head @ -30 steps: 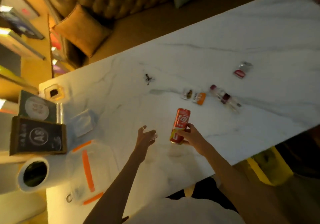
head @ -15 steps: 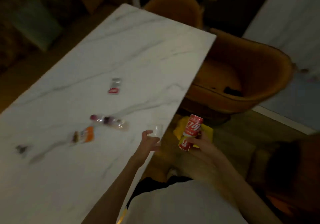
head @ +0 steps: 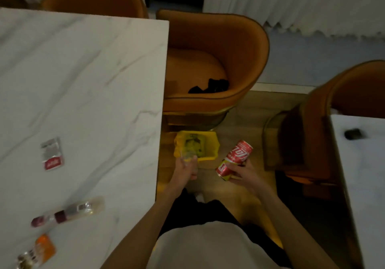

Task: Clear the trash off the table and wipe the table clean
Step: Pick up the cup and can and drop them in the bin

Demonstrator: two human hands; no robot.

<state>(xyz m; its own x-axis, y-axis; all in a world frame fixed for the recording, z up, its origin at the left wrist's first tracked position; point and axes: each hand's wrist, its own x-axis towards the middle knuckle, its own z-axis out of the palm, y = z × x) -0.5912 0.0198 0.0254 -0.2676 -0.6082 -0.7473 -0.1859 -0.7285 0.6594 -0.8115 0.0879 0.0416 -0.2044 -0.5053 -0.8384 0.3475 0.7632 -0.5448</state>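
Observation:
My right hand [head: 244,175] grips a red drinks can [head: 234,159], tilted, off the table and to the right of a yellow bin [head: 210,143] on the floor. Over the bin's near left rim, my left hand [head: 185,169] holds a small clear plastic cup [head: 186,154]. The white marble table [head: 83,81] fills the left. On it lie a red and silver cigarette pack [head: 51,153], a clear wrapper with dark red contents [head: 68,211] and an orange and clear wrapper [head: 38,252].
An orange armchair [head: 235,45] stands beyond the bin with something black on its seat. A second orange chair [head: 333,102] and another white table [head: 362,175] with a small black object [head: 352,133] are at the right. Wooden floor lies between the tables.
The view swung right from the table to the floor bin. My right hand carried the can off the table edge. My left hand picked up the clear cup and brought it over the bin.

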